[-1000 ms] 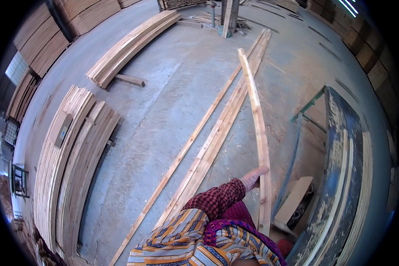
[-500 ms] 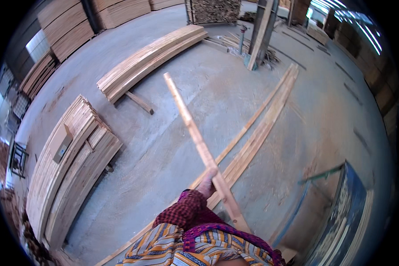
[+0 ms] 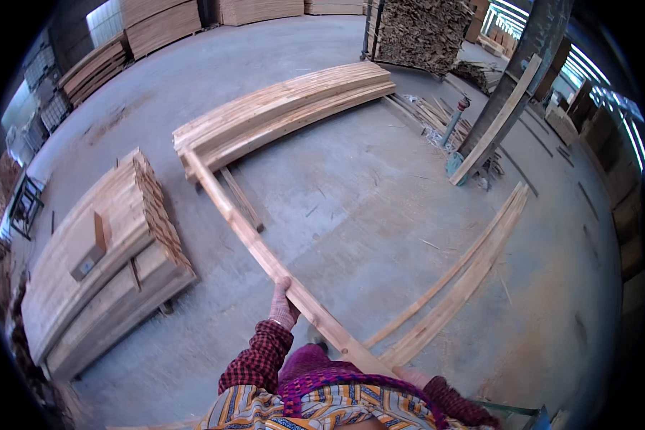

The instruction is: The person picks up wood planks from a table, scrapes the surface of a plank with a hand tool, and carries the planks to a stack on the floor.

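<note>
1. Partway along the board (image 3: 261, 252), the left hand (image 3: 284, 307) was clamped around it.
2. At the board's near end was the right hand (image 3: 413, 377); its grip could not be made out.
3. Behind the board's far end lay a stack of planks (image 3: 287, 107).
4. Left of the board, another stack (image 3: 122, 215) bore a cardboard box (image 3: 87, 245).
5. Right of the board, long strips (image 3: 460, 290) lay on the floor (image 3: 351, 215).

Soft, cool light leaves the floor (image 3: 351, 236) moderately bright and bluish grey. White glare burns from the light strips (image 3: 636, 140) at upper right and a pane (image 3: 105, 24) at upper left; the right wall (image 3: 627, 236) sinks into gloom. A soft shadow edges the left stack (image 3: 97, 287). The board (image 3: 252, 244) is sharp enough to show knots; the far stack (image 3: 287, 107) bows with fisheye distortion, and black fills the corners.
</note>
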The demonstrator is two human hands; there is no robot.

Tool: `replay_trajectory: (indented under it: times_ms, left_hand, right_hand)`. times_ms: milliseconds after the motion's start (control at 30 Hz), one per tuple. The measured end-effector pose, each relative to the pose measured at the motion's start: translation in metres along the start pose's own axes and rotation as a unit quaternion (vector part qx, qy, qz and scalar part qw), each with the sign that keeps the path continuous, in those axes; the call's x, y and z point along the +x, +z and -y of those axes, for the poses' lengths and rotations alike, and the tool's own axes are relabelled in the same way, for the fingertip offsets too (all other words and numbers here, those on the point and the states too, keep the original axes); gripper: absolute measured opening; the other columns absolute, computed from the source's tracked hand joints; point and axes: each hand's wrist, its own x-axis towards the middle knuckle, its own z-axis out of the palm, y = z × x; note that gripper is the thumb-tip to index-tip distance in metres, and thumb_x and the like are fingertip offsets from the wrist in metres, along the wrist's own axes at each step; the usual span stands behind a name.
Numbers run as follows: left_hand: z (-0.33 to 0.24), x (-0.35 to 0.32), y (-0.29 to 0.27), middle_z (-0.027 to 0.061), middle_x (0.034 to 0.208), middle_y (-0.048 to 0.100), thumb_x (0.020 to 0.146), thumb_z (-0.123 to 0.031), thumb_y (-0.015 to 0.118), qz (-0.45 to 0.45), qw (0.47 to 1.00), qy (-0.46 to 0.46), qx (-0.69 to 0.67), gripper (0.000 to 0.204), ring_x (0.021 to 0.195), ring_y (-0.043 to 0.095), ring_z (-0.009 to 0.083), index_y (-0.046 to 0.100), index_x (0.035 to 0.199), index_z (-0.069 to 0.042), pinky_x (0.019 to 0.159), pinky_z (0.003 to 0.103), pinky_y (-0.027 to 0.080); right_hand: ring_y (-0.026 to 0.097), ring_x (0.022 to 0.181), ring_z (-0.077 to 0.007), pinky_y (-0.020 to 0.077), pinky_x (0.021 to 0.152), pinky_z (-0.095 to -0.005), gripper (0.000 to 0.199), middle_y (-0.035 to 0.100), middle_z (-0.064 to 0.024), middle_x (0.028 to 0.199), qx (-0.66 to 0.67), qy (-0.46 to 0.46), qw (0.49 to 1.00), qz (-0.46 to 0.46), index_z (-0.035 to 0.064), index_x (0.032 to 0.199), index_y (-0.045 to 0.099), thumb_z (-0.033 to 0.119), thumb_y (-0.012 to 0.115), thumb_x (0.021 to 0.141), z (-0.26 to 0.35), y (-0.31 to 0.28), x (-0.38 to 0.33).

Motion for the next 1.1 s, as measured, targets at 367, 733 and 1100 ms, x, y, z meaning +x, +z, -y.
replay_trajectory:
  times_ms: [367,733,1100]
  left_hand:
    - [-0.206,0.228,0.16,0.014,0.128,0.057,0.076,-0.049,0.084,-0.066,0.972,0.219,-0.046,0.093,0.12,0.057,0.0308,0.043,0.145,-0.002,0.107,0.046,0.047]
    - [-0.408,0.419,0.354,0.0128,0.134,0.056,0.076,-0.056,0.084,-0.135,0.898,0.409,-0.091,0.098,0.124,0.056,0.0308,0.041,0.148,-0.006,0.109,0.046,0.048]
    - [-0.504,0.646,0.417,0.0168,0.137,0.057,0.075,-0.059,0.083,-0.219,0.812,0.478,-0.253,0.101,0.128,0.056,0.0351,0.043,0.149,-0.004,0.112,0.05,0.048]
  right_hand:
    - [0.068,0.104,-0.0234,0.0502,0.098,-0.0357,0.065,0.074,-0.0157,0.115,0.002,0.221,0.975,0.019,0.0026,0.127,0.069,0.057,0.04,0.107,0.133,-0.361,0.218]
    - [0.068,0.112,-0.0343,0.0488,0.101,-0.0409,0.068,0.073,-0.0191,0.124,-0.25,0.088,0.961,0.073,0.0095,0.125,0.074,0.065,0.047,0.096,0.456,-0.73,0.49]
    - [0.067,0.116,-0.0334,0.0494,0.102,-0.0416,0.069,0.072,-0.0224,0.123,-0.408,0.022,0.908,0.093,0.0111,0.126,0.074,0.066,0.049,0.093,0.698,-0.949,0.8]
